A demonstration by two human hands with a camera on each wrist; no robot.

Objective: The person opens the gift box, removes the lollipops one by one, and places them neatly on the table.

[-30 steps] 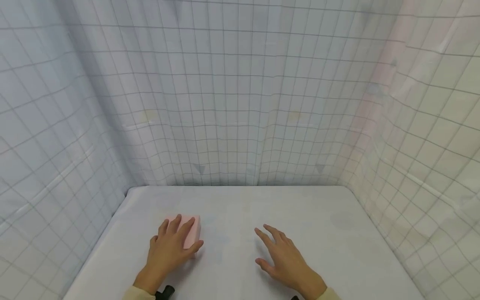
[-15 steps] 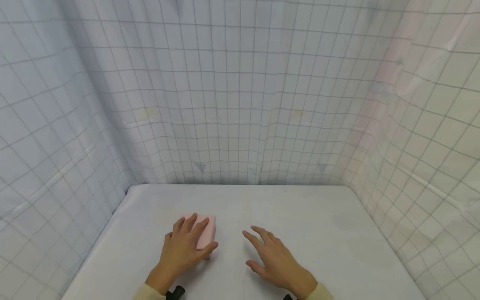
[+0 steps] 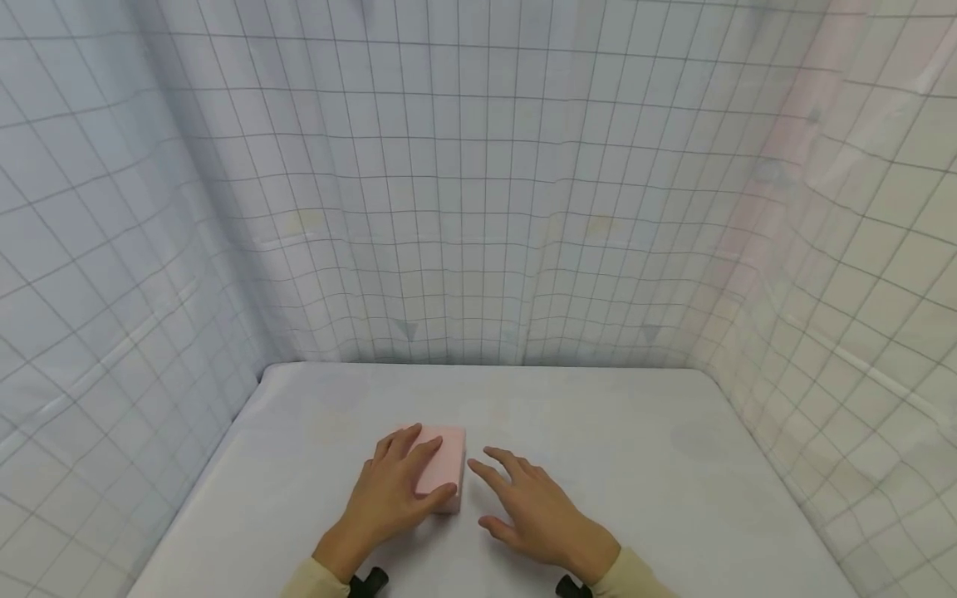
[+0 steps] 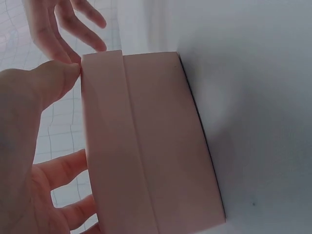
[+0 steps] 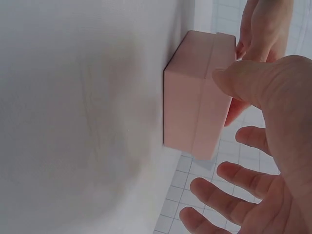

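A pink lidded box [image 3: 449, 457] lies on the white table, left of the head view's centre line. Across its lid rests my left hand [image 3: 389, 494], fingers spread over the top and thumb at the near edge. The left wrist view shows the thumb tip at a corner of the lid [image 4: 107, 122] and the fingertips touching its top. My right hand [image 3: 538, 511] hovers just right of the box, fingers apart and holding nothing. In the right wrist view its thumb overlaps the box [image 5: 187, 97], but a gap shows from the head.
The white tabletop [image 3: 635, 465] extends around both hands. Grid-patterned white curtains [image 3: 478, 208] enclose it at the back and both sides. A dark strap piece [image 3: 369, 583] sits at the left wrist, another dark piece [image 3: 571, 586] at the right.
The box has slid right along the table under my left hand. My right hand has shifted a little left, and the gap between the hands has narrowed.
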